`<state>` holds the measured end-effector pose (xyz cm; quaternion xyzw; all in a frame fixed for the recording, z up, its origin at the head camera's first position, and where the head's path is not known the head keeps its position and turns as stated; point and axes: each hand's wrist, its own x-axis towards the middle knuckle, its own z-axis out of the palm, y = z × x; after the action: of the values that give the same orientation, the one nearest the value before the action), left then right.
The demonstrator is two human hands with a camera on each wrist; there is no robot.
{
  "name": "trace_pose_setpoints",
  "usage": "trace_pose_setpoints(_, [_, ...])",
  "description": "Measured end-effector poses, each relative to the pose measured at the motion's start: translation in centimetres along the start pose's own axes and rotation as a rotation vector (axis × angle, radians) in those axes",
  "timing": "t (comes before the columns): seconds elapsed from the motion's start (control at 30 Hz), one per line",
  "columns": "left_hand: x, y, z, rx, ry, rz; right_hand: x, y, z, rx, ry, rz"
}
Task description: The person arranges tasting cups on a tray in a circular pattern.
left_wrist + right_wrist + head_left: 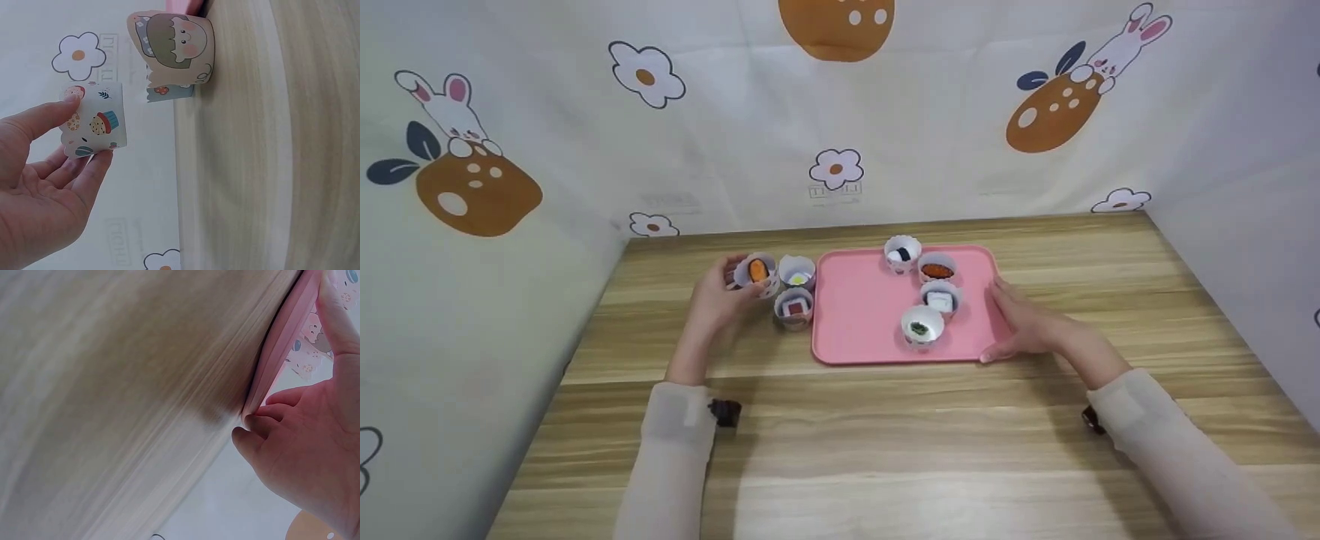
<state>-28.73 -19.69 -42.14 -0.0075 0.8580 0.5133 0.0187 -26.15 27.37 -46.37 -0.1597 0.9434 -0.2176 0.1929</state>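
Note:
My left hand (718, 294) holds a paper cupcake cup (93, 121) by its sides, thumb on one side and fingers on the other. Inside that cup sits an orange sushi-like piece (758, 270). Just right of it are a cup with a yellow and white piece (798, 279) and a cup with a red and white piece (794, 308), beside the tray's left edge. My right hand (1027, 326) grips the right side of the pink tray (855, 315), its thumb at the near corner and bent fingers at the rim farther back.
On the tray's right half stand several more cups: one with a black and white piece (901, 255), one with orange-red filling (937, 270), one with a white piece (940, 300) and one with a dark green bit (922, 328). A patterned curtain (735, 150) hangs behind the wooden table (840, 427).

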Motion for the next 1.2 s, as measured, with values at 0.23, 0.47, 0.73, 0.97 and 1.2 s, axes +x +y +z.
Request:
trace_pose_setpoints(0.23, [-0.2, 0.7, 0.4, -0.016, -0.003, 0.055, -0.1, -0.1, 0.0, -0.006, 0.02, -0.027])
trace_pose_setpoints(0.47, [-0.4, 1.1, 1.1, -0.036, -0.025, 0.073, -0.2, -0.2, 0.0, -0.008, 0.023, -0.032])
trace_pose_setpoints(0.73, [-0.5, 1.7, 2.2, -0.044, -0.05, 0.082, 0.1, 0.0, 0.1, -0.014, 0.017, -0.017])
trace_pose_setpoints(0.97, [-0.5, 2.1, 3.5, -0.047, -0.077, 0.113, 0.0, 0.0, 0.1, -0.001, 0.006, -0.004])
trace_pose_setpoints(1.2, [-0.7, 2.9, 4.8, -0.07, -0.113, 0.095, 0.0, 0.0, 0.1, -0.004, 0.02, -0.029])
